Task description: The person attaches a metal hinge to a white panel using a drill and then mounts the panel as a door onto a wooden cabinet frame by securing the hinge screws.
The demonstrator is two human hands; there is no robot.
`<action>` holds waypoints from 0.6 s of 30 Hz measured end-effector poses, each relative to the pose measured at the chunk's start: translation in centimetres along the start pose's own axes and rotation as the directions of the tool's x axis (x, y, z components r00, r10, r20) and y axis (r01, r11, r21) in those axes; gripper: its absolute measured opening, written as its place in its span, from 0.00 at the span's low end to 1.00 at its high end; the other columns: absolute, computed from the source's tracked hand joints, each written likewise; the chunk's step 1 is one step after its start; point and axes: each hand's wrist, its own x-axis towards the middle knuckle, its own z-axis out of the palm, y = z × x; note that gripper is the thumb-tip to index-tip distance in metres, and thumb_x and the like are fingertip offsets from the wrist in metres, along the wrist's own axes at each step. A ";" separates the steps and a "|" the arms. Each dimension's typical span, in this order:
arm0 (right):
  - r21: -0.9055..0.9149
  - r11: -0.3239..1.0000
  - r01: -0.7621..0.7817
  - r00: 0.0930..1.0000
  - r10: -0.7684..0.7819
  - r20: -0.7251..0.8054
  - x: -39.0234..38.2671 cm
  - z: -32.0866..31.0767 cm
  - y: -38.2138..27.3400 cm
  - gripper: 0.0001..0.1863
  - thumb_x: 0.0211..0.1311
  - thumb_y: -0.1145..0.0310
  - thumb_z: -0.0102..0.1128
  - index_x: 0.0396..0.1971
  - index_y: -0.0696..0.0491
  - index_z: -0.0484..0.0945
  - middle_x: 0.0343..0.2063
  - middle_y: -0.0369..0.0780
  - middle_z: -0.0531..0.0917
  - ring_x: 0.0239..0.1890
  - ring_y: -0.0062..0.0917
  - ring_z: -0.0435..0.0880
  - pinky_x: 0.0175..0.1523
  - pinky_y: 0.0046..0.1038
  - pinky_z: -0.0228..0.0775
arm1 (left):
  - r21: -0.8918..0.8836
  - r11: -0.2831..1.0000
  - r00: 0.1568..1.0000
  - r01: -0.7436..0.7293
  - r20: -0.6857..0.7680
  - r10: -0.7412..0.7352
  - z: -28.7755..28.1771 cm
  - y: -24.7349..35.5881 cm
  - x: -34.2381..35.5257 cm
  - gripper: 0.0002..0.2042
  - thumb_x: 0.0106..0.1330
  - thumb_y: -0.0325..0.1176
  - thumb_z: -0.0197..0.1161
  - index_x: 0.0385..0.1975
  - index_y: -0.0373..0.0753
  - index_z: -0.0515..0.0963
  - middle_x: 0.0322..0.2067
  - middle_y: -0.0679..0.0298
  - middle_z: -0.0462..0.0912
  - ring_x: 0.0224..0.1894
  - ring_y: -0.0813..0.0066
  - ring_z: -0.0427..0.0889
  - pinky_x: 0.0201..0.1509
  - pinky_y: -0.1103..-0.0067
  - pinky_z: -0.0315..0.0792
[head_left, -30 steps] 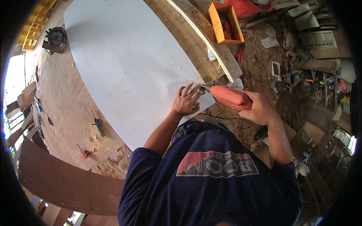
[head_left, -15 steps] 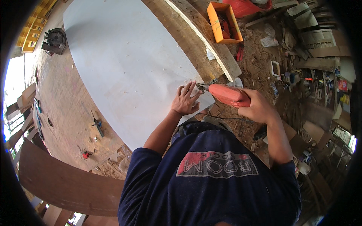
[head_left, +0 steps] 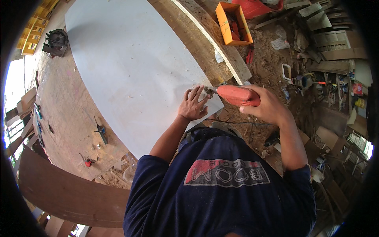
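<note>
My right hand [head_left: 266, 104] grips the rear of a red corded power tool [head_left: 239, 95], whose exact kind I cannot make out. The tool's dark metal nose [head_left: 211, 91] points left and meets the near right corner of a large white sheet [head_left: 138, 71]. Flat on that sheet lies my left hand [head_left: 192, 106], fingers apart, their tips close beside the nose. Small chips and dust are scattered around it. What the nose does at the sheet is too small to tell.
Along the sheet's right side runs a wooden beam [head_left: 211, 33]. Beyond it stands an orange box [head_left: 233, 24] with tools inside. A circular saw [head_left: 56, 41] and a blue-and-black tool [head_left: 101, 130] rest on the board at left. A thin cable [head_left: 244, 123] trails by my waist; scraps cover the floor.
My right hand has shifted its hold on the power tool, which has tilted and moved slightly left. The left hand stays flat on the sheet.
</note>
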 end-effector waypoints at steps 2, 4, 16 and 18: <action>0.019 0.999 -0.038 0.999 0.038 0.016 0.5 -0.4 -0.5 0.36 0.55 0.54 0.78 0.62 0.56 0.82 0.54 0.52 0.88 0.57 0.47 0.88 0.63 0.41 0.79 | 0.007 1.000 0.999 -0.010 -0.033 0.011 0.3 -0.1 -0.1 0.30 0.59 0.46 0.71 0.65 0.54 0.82 0.77 0.50 0.68 0.78 0.50 0.68 0.76 0.48 0.61; -0.015 0.998 -0.066 0.998 0.067 0.020 0.8 -0.7 -1.4 0.35 0.54 0.54 0.78 0.61 0.55 0.83 0.54 0.51 0.88 0.57 0.47 0.88 0.62 0.41 0.79 | 0.005 1.000 0.999 -0.007 -0.034 0.007 0.4 0.0 -0.1 0.28 0.60 0.46 0.71 0.64 0.54 0.83 0.75 0.52 0.70 0.76 0.51 0.69 0.75 0.48 0.62; -0.138 0.990 -0.038 0.999 0.041 0.018 2.0 -0.5 -3.0 0.29 0.51 0.54 0.74 0.53 0.54 0.86 0.47 0.51 0.91 0.51 0.48 0.90 0.58 0.44 0.81 | -0.018 1.000 0.997 -0.012 -0.078 0.011 0.2 0.0 0.1 0.26 0.61 0.45 0.71 0.62 0.53 0.84 0.73 0.53 0.73 0.75 0.52 0.70 0.75 0.49 0.62; -0.135 0.990 -0.035 0.999 0.038 0.019 2.0 -0.5 -3.1 0.29 0.51 0.54 0.74 0.52 0.54 0.86 0.47 0.51 0.91 0.51 0.48 0.90 0.57 0.44 0.82 | -0.015 1.000 0.997 -0.011 -0.074 0.010 0.1 0.0 0.1 0.26 0.61 0.45 0.71 0.62 0.53 0.84 0.73 0.53 0.72 0.75 0.53 0.70 0.75 0.49 0.63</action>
